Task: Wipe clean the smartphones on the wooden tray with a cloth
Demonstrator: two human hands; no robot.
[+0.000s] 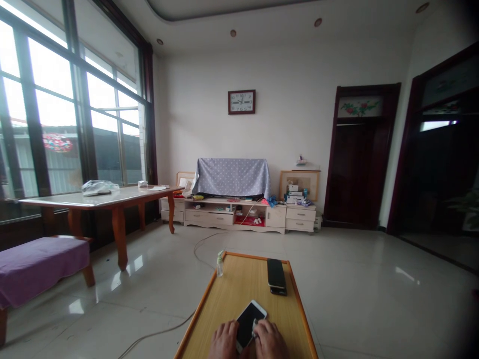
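Note:
A white smartphone [246, 323] with a dark screen lies at a slant on the wooden table [224, 294] close in front of me. My left hand [223, 340] has its curled fingers against the phone's left edge, gripping it. Over the phone's right side, my right hand [270, 341] pinches a small whitish piece, which looks like a wipe [255, 326], against the screen. Most of that piece is hidden by the fingers. Farther up the tabletop, a dark phone [276, 273] rests on another dark flat object [279, 290]. A small clear pump bottle [219, 264] stands at the left far corner.
A raised orange-brown rim [305, 319] edges the table. A cable [160, 331] runs over the tiled floor. To the left are a long table [127, 193] and a bench with a purple cloth [45, 264]. A low white cabinet [213, 218] lines the far wall.

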